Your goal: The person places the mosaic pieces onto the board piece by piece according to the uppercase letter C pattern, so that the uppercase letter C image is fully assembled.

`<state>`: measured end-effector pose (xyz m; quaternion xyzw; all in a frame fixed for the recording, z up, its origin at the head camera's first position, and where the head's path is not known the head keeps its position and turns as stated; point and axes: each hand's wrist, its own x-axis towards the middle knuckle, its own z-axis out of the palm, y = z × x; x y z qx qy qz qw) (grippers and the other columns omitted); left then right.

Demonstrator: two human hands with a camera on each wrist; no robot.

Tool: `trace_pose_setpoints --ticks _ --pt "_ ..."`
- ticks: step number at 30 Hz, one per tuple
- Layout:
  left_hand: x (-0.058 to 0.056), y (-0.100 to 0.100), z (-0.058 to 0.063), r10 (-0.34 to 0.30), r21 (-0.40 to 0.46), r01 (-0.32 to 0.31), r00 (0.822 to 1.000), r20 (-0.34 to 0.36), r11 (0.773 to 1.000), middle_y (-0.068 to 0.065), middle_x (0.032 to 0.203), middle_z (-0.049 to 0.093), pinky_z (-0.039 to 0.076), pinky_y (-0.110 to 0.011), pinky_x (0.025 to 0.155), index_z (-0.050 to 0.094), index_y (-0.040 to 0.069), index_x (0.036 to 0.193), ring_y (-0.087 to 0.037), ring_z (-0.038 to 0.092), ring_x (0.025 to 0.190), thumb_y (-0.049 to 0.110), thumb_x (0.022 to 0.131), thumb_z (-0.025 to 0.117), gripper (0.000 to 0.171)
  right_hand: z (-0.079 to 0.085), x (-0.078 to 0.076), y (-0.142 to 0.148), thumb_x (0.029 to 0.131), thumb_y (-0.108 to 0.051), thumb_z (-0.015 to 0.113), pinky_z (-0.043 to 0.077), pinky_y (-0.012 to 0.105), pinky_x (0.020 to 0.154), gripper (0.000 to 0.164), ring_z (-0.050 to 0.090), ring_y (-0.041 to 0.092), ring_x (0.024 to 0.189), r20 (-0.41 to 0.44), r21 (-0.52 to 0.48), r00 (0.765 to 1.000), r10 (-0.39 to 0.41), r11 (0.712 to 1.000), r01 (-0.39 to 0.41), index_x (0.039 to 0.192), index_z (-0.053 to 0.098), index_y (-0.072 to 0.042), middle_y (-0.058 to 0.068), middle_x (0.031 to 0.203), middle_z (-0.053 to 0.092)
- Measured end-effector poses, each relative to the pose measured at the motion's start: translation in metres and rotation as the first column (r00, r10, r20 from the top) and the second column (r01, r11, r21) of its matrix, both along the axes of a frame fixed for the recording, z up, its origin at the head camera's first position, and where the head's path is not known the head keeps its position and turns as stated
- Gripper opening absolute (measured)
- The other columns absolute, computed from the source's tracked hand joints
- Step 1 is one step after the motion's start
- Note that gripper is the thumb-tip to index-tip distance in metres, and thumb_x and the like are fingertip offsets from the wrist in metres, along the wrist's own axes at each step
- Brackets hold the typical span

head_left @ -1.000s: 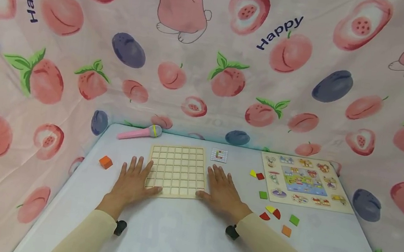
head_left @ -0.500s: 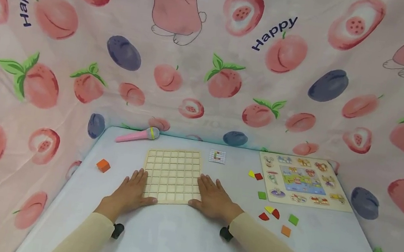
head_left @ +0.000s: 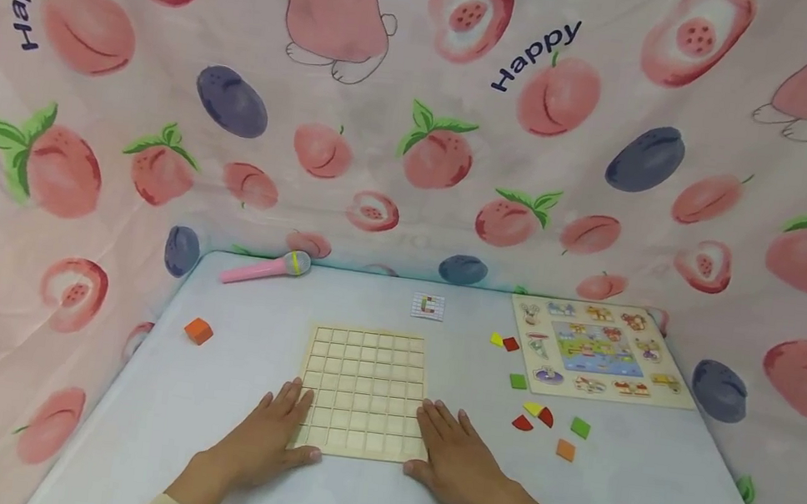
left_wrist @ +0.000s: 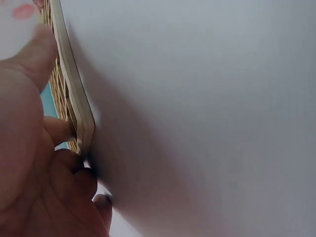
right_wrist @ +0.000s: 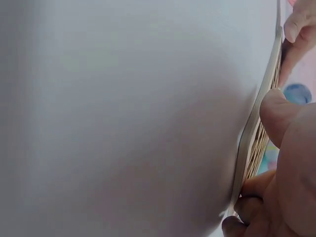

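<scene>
A square wooden grid board [head_left: 365, 394] lies on the white table in the head view, its shallow cells bare. My left hand [head_left: 266, 428] rests at its near left corner, fingers stretched along the left side and thumb at the front edge. Mirroring it, my right hand [head_left: 463, 461] touches the near right corner, fingers along the right side. In the left wrist view the board's rim [left_wrist: 74, 84] runs past the left thumb [left_wrist: 42, 54] and fingertips. The right wrist view has the right thumb [right_wrist: 276, 116] against the rim, with the other fingers low beside it.
Behind the board lies a small pattern card [head_left: 428, 306]; a pink toy microphone [head_left: 265, 268] is at the back left. An orange cube [head_left: 198, 331] sits left. Several coloured flat pieces, including an orange square [head_left: 566, 450], lie right, before a picture puzzle board [head_left: 531, 381].
Both hands have slid the grid board toward the person and turned it slightly, so it sits nearer the front and squarer. The other things stay put while the head view shifts a little.
</scene>
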<state>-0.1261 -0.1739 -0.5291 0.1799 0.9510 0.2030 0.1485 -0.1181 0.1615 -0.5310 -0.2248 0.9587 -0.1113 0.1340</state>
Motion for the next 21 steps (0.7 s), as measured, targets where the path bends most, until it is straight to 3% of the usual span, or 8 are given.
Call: trace_pose_setpoints --ticks 5,14,17,21 --pt "0.003 0.021 -0.003 -0.056 0.011 0.056 0.997 -0.047 0.998 -0.024 0.174 0.017 0.017 -0.061 0.133 0.033 0.001 0.164 -0.041 0.016 0.163 0.052 0.1 0.066 0.088 0.004 0.009 0.028 0.104 -0.052 0.06 0.022 0.059 0.132 0.082 0.025 0.034 0.162 -0.003 -0.063 1.0 -0.029 0.998 0.029 0.162 0.037 0.0 0.013 0.171 0.035" --pt "-0.005 0.034 0.0 -0.127 -0.061 0.121 0.986 -0.109 0.991 -0.023 0.172 0.025 0.022 -0.059 0.132 0.036 -0.003 0.162 -0.038 0.022 0.162 0.049 0.1 0.067 0.087 0.003 0.005 0.039 0.104 -0.047 0.062 0.024 0.06 0.131 0.079 0.027 0.034 0.161 -0.008 -0.073 0.999 -0.051 0.996 0.05 0.162 0.037 0.0 0.014 0.171 0.035" --pt "-0.008 0.036 0.0 -0.128 -0.049 0.123 0.987 -0.098 0.991 -0.023 0.172 0.026 0.024 -0.058 0.132 0.035 -0.003 0.161 -0.039 0.023 0.162 0.049 0.099 0.068 0.088 0.002 0.002 0.041 0.104 -0.047 0.062 0.025 0.06 0.131 0.079 0.027 0.033 0.161 0.004 -0.072 0.998 -0.064 0.995 0.064 0.163 0.036 -0.001 0.013 0.171 0.034" --pt "-0.018 0.031 -0.001 -0.088 0.031 0.089 0.996 -0.03 0.996 -0.019 0.174 0.025 0.02 -0.057 0.133 0.035 0.0 0.163 -0.036 0.02 0.163 0.05 0.095 0.073 0.093 0.001 -0.001 0.041 0.104 -0.047 0.062 0.025 0.06 0.131 0.079 0.027 0.034 0.161 0.023 -0.083 0.998 -0.054 0.995 0.056 0.163 0.036 -0.001 0.014 0.171 0.034"
